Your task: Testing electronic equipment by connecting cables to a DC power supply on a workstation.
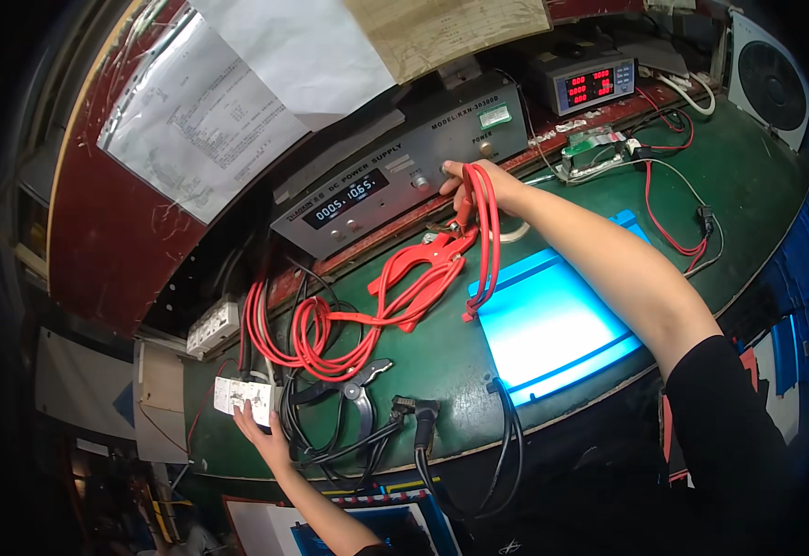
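My right hand (471, 182) reaches to the front panel of a grey DC power supply (391, 181). Its fingers are bent against the panel beside a small knob (420, 183), and what they pinch is hidden. Thick red cables (492, 236) loop past this hand and run down to a blue-edged, bright flat metal box (553, 320). Just under the palm is a red clamp (432, 250) with its coiled red cable (316, 334). At the near left, my left hand (265, 437) has its fingers apart and touches the lower edge of a white socket block (242, 400).
Black cables with a black clamp (358, 398) and a dark connector (416, 412) lie near the green bench's front edge. A meter with red digits (596, 88), a small green circuit board (590, 148) and a grey fan-like unit (773, 79) stand at the back right. Papers (210, 120) hang above.
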Demonstrator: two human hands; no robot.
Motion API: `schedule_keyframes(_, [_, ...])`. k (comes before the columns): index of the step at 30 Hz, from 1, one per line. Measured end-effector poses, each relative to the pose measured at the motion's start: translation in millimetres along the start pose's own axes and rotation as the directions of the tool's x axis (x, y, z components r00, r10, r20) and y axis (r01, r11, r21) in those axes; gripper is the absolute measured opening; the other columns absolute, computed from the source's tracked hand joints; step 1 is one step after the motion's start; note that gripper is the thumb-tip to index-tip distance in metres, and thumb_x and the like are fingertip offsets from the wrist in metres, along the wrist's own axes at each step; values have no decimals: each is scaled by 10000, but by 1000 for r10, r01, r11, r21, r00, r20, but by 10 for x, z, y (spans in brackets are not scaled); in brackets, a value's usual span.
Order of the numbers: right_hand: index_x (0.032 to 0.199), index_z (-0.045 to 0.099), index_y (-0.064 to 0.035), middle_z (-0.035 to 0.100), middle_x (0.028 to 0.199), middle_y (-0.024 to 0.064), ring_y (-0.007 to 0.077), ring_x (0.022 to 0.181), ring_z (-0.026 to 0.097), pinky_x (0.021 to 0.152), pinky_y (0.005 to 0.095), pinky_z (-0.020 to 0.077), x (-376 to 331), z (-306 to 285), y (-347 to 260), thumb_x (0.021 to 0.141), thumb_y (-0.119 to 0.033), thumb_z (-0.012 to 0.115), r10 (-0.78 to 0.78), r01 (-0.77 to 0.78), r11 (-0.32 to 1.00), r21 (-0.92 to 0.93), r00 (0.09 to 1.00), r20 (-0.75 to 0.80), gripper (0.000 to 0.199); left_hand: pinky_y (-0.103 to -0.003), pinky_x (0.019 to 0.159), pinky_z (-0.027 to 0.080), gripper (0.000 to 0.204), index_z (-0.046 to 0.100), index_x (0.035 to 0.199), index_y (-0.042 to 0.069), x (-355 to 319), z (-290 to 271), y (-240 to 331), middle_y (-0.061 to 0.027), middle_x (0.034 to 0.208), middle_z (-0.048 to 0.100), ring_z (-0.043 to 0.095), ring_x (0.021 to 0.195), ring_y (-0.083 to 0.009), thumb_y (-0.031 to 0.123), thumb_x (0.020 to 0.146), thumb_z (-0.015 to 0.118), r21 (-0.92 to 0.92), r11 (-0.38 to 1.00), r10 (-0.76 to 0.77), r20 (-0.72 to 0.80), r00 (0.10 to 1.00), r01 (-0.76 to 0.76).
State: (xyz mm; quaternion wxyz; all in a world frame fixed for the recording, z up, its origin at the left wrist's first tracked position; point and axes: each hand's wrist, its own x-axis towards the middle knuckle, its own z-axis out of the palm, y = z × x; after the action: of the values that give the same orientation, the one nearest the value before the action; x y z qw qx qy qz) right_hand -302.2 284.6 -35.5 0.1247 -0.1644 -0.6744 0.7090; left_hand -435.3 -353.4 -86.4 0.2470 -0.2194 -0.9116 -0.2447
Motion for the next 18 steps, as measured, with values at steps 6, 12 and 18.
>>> schedule_keyframes(6, [1010,714,-12,707,761,81,154,633,668,592,264,481,98,-94,80,986,-570,513,53,-54,993,109,999,10,594,-542,1200,177,608,469,1465,81,5,8,-2,-234,1604,285,202,1498,-435,283,931,677,-5,1000,4,2,1000,-4])
schedule_keyframes(12, [1030,709,-30,706,787,55,114,613,656,559,218,458,86,-78,86,975,-549,543,84,-90,977,193,996,36,547,-528,1189,224,581,486,1451,67,15,7,55,-274,1561,328,275,1466,-443,290,944,662,39,999,23,-14,1000,-23])
schedule_keyframes(18, [1044,682,44,682,709,65,154,616,637,619,262,500,-15,19,-19,964,-443,639,69,-66,976,206,998,-8,496,-532,1193,213,588,481,1457,74,-5,6,6,-273,1565,324,257,1472,-448,291,943,665,39,999,12,-16,1000,-12])
